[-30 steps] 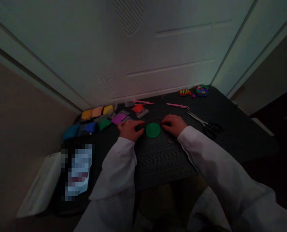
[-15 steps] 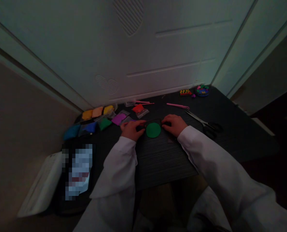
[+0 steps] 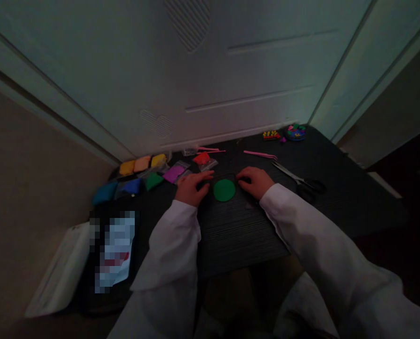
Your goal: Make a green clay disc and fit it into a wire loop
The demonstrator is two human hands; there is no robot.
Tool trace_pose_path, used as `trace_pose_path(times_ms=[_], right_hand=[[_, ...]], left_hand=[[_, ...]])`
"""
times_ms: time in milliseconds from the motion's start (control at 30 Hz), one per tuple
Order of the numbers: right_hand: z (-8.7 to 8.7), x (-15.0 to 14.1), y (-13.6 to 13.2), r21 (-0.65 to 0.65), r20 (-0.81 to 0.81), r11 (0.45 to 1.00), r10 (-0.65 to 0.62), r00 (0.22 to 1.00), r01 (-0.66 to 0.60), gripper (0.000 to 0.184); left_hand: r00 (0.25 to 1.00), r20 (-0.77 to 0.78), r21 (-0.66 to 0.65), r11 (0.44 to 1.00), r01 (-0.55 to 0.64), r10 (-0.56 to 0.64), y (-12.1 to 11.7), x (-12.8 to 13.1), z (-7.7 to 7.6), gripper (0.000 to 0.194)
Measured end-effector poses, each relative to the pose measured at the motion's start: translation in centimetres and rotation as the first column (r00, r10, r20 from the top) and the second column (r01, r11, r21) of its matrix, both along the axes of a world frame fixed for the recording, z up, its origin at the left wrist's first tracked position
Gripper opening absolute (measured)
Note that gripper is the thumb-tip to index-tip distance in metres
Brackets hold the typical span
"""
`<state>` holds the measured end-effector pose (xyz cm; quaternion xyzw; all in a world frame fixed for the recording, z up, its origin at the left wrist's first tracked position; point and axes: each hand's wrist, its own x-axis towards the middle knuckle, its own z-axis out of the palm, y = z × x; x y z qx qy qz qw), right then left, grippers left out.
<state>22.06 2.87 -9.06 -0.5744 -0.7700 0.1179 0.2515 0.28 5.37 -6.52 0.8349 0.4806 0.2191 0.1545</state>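
A flat green disc (image 3: 224, 190) of what looks like clay lies between my hands on the dark table. A clear plate (image 3: 227, 176), hard to make out in the dim light, seems to cover it; only its faint upper edge shows. My left hand (image 3: 193, 187) is beside its left edge, thumb and fingers apart and holding nothing. On the opposite side, my right hand (image 3: 255, 181) has its fingers curled together at the plate's right edge.
Bags of coloured clay, such as a purple one (image 3: 174, 173) and a red one (image 3: 203, 158), lie left and behind. Pink tweezers (image 3: 260, 154) and scissors (image 3: 298, 179) are on the right. A screen (image 3: 116, 252) stands at left; small clay pieces (image 3: 295, 132) sit far back.
My left hand has drawn slightly left, off the plate's edge, and its fingers have parted. The right hand and the green disc have stayed nearly where they were.
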Motion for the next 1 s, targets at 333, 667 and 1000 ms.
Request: trace_pose_path(times_ms=[333, 667, 1000], right_hand=[[0.0, 0.0, -0.1, 0.005, -0.058, 1.0, -0.007, 0.998, 0.007, 0.02], [1.1, -0.3, -0.8, 0.24, -0.168, 0.964, -0.077, 0.983, 0.117, 0.016], [2.9, -3.8, -1.0, 0.308, -0.089, 0.951, -0.007, 0.996, 0.034, 0.024]], left_hand=[[0.999, 0.034, -0.017, 1.0, 0.006, -0.006, 0.1, 0.1, -0.3, 0.041], [0.991, 0.131, -0.032, 0.999, 0.008, -0.004, 0.3, -0.2, -0.3, 0.037], [0.975, 0.219, -0.021, 0.999, 0.03, -0.024, 0.4, -0.3, -0.6, 0.036]])
